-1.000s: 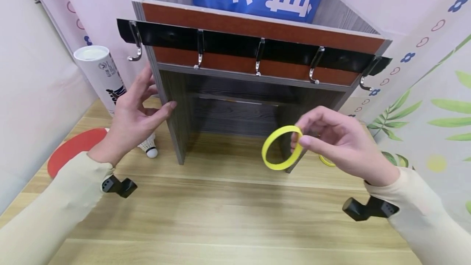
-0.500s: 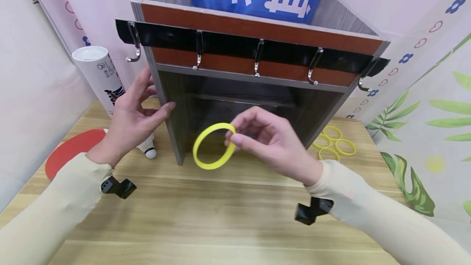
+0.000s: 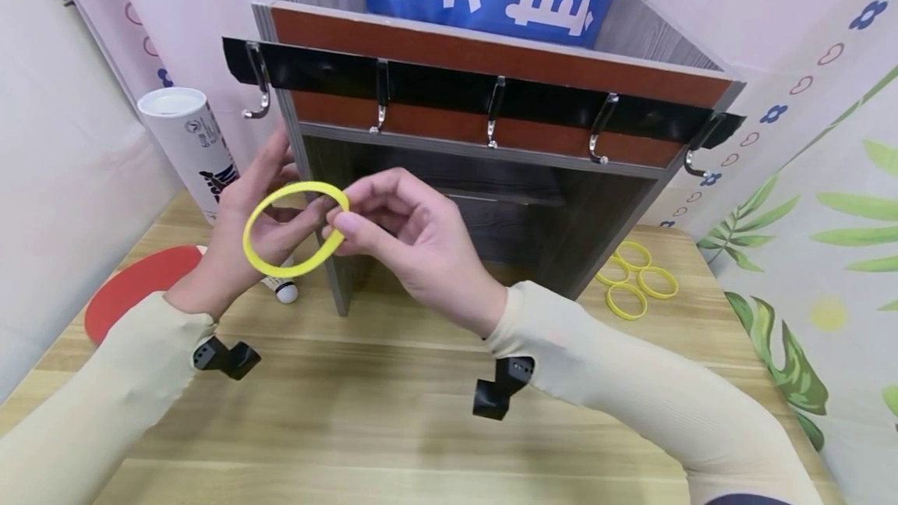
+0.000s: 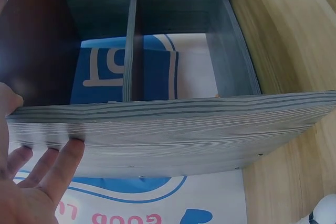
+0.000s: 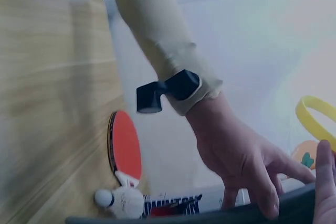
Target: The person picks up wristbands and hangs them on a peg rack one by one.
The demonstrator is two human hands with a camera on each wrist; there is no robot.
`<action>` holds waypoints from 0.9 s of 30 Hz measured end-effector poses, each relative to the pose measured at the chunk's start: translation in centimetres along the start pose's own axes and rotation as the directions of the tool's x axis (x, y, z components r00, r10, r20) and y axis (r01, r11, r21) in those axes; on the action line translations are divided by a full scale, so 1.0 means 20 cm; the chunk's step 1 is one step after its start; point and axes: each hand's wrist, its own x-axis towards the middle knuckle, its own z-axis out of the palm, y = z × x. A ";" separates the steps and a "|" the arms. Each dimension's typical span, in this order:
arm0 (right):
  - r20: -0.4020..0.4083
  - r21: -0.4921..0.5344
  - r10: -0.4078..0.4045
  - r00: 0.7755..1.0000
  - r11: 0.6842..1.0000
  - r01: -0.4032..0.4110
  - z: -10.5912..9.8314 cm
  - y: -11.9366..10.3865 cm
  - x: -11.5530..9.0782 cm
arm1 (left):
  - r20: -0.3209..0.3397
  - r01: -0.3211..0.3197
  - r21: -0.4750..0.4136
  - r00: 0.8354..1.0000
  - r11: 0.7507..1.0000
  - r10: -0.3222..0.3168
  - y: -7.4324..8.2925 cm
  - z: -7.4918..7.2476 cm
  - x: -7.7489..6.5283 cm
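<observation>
My left hand (image 3: 230, 236) holds the left side panel of a grey wooden shelf (image 3: 449, 44). In the left wrist view, its fingertips press the panel's outer face (image 4: 157, 140), while the thumb lies at the front edge. A yellow ring (image 3: 288, 271) is pinched between the thumb and fingers of my right hand (image 3: 431, 259). Held in the air, the ring overlaps the left hand in the head view. Just above and behind, a black rail (image 3: 438, 86) with several silver hooks crosses the shelf's red-brown front. The leftmost hook (image 3: 261, 92) is bare, like the others.
Several more yellow rings (image 3: 627, 315) lie on the wooden table (image 3: 393, 411) right of the shelf. On the left are a red table-tennis bat (image 3: 136, 287), a shuttlecock (image 3: 285, 290) and a white shuttlecock tube (image 3: 184, 143). Printed cloth walls (image 3: 793, 45) surround the table.
My right hand has carried the yellow ring from the shelf's right side leftward, ending in front of the left hand. The table rings came into view. The left hand stays on the panel.
</observation>
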 end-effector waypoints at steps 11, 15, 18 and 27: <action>-0.093 0.016 -0.076 0.993 0.997 0.078 0.10 0.00 0.10 | -0.003 0.018 0.097 1.000 0.995 -0.018 0.01 0.02 0.00; -0.126 0.122 -0.030 0.992 0.992 0.046 0.13 0.00 0.12 | -0.021 0.023 0.067 1.000 0.998 -0.022 0.01 0.02 0.01; -0.143 0.183 -0.009 0.990 0.982 0.035 0.15 0.00 0.14 | -0.029 0.028 0.001 0.999 1.000 -0.028 0.01 0.01 0.00; -0.199 0.242 0.013 0.980 0.970 0.036 0.18 0.01 0.18 | -0.023 0.089 -0.052 0.996 0.995 -0.090 0.00 0.01 -0.03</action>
